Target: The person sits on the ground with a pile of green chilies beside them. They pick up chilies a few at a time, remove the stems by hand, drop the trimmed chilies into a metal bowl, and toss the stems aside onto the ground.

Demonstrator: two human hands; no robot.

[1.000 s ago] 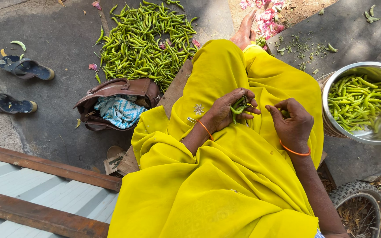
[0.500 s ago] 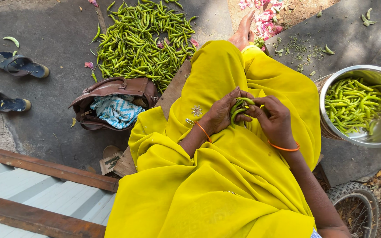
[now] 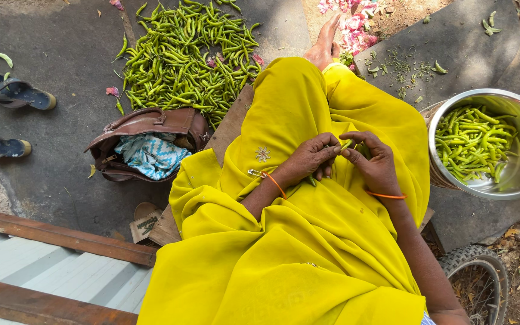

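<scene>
I sit on the ground in a yellow garment (image 3: 308, 241). My left hand (image 3: 311, 157) is closed around a bunch of green chillies over my lap. My right hand (image 3: 375, 162) meets it, its fingertips pinching one green chilli (image 3: 347, 144) at the top of the bunch. A large heap of green chillies (image 3: 188, 51) lies on the ground ahead to the left. A steel bowl (image 3: 516, 180) at my right holds more green chillies (image 3: 470, 141).
A brown handbag (image 3: 151, 129) with patterned cloth inside lies by my left knee. Two sandals (image 3: 13, 93) sit at far left. Plucked stems (image 3: 401, 66) and pink petals (image 3: 356, 27) litter the ground ahead. A wheel (image 3: 473, 283) is at lower right, metal sheeting (image 3: 49, 271) at lower left.
My right hand has come in from the right to join the left hand at the bunch of chillies. The view has shifted slightly.
</scene>
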